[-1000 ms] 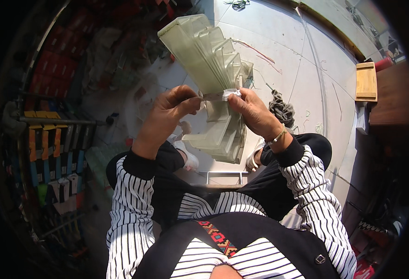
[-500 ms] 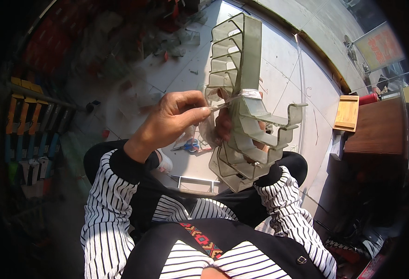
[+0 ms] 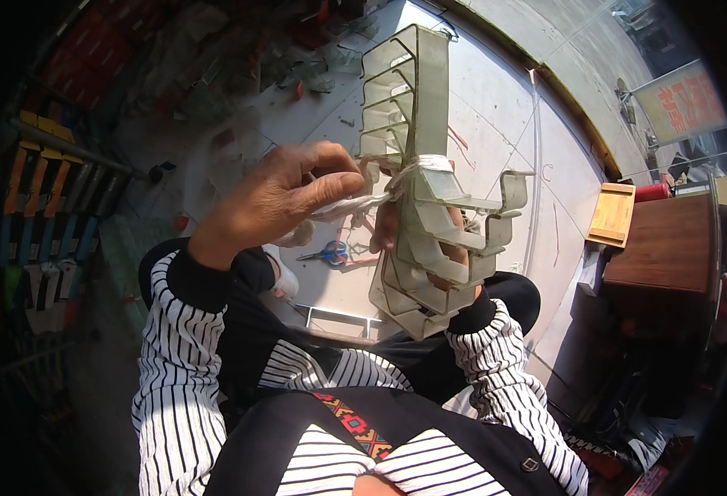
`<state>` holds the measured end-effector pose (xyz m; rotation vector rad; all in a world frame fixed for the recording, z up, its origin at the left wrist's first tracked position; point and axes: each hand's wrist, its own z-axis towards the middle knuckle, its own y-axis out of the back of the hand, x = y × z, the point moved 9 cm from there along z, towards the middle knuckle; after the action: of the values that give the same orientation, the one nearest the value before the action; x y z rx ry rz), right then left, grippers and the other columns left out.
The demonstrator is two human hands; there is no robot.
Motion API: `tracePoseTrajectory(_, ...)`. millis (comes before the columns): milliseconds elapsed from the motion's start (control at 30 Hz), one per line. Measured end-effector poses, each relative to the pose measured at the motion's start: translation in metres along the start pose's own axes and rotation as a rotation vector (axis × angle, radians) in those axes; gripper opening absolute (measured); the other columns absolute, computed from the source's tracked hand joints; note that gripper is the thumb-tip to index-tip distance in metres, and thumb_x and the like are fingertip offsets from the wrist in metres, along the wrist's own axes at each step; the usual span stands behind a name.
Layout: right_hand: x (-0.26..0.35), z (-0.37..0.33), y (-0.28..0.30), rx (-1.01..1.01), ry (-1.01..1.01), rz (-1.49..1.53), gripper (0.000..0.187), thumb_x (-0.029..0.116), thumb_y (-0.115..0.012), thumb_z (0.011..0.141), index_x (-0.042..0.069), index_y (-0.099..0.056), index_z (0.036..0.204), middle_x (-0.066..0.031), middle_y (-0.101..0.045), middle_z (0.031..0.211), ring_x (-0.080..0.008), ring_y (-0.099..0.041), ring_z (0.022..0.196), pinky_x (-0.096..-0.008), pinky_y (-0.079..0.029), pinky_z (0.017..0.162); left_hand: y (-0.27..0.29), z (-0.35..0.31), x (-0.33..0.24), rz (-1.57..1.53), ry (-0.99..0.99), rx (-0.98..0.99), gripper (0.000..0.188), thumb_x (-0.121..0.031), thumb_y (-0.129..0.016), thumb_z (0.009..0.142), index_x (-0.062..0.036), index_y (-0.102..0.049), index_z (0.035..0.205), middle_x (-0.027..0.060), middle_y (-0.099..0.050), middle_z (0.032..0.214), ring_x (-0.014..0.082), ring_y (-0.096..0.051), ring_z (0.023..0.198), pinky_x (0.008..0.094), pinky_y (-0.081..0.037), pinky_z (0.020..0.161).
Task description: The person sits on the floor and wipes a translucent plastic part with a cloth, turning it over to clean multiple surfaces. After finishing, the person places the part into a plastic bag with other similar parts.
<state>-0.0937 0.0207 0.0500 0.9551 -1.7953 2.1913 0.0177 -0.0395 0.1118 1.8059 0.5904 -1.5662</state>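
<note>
A bundle of nested grey-green metal brackets [image 3: 431, 99], with bent, hooked ends, stands upright in front of me. White plastic cord [image 3: 434, 163] is wrapped round its middle. My right hand [image 3: 386, 228] grips the bundle from behind; the brackets hide most of it, and some fingers show at the left side and between the pieces. To the left of the bundle, my left hand [image 3: 285, 188] is closed, thumb against fingers, on the loose, crumpled length of the cord, which runs from the wrapping to below the hand.
Blue-handled scissors [image 3: 333, 252] lie on the tiled floor below the bundle. A wooden board [image 3: 611, 215] sits at the right beside a brown cabinet [image 3: 661, 248]. Hanging tools [image 3: 49, 202] line a rack at the left. Scraps [image 3: 318, 83] lie scattered at the far left.
My left hand has moved left and slightly up, away from the bundle, and more loose cord shows beneath it. The bundle has shifted slightly left in the picture, still in my right hand.
</note>
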Motion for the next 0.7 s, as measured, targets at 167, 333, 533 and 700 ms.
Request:
tracePoseTrajectory(167, -0.011, 0.004, 0.017, -0.192, -0.072, 0.155, 0.055, 0.057, -0.033, 0.096, 0.008, -0.051, 0.114, -0.0080, -0.052, 0.082, -0.0188, -0.050, 0.070, -0.0369, -0.046, 0.067, 0.015, 0.005, -0.001, -0.080, -0.142, -0.279, 0.016, -0.014, -0.066, 0.088, 0.0002, -0.063, 0.093, 0.0022, -0.060, 0.084, 0.0083, -0.055, 0.076, 0.0214, -0.046, 0.072)
tracePoseTrajectory(333, -0.012, 0.005, 0.013, -0.029, -0.111, 0.058, 0.069, 0.064, -0.036, 0.091, 0.003, -0.049, 0.122, -0.0130, -0.058, 0.103, -0.0259, -0.058, 0.091, -0.0350, -0.050, 0.078, -0.019, 0.009, -0.007, 0.036, -0.224, -0.172, 0.014, -0.005, -0.066, 0.084, 0.0034, -0.062, 0.094, 0.0053, -0.053, 0.087, 0.0125, -0.056, 0.077, 0.0249, -0.047, 0.068)
tracePoseTrajectory(533, -0.020, 0.003, 0.010, -0.060, -0.212, 0.114, 0.075, 0.061, -0.048, 0.089, 0.000, -0.041, 0.131, -0.0163, -0.053, 0.121, -0.0232, -0.057, 0.105, -0.0342, -0.051, 0.085, -0.009, 0.004, -0.007, 0.176, -0.277, -0.255, 0.011, 0.001, -0.061, 0.079, 0.0026, -0.058, 0.089, 0.0079, -0.055, 0.084, 0.0131, -0.057, 0.077, 0.0252, -0.047, 0.069)
tracePoseTrajectory(700, -0.005, 0.010, 0.008, -0.130, -0.145, -0.346, 0.070, 0.048, -0.061, 0.086, 0.000, -0.040, 0.132, -0.0110, -0.051, 0.124, -0.0183, -0.053, 0.109, -0.0313, -0.045, 0.091, -0.003, 0.004, 0.004, 0.136, -0.204, -0.271, 0.008, -0.002, -0.062, 0.083, -0.0010, -0.059, 0.091, -0.0001, -0.058, 0.078, 0.0055, -0.052, 0.071, 0.0199, -0.042, 0.064)
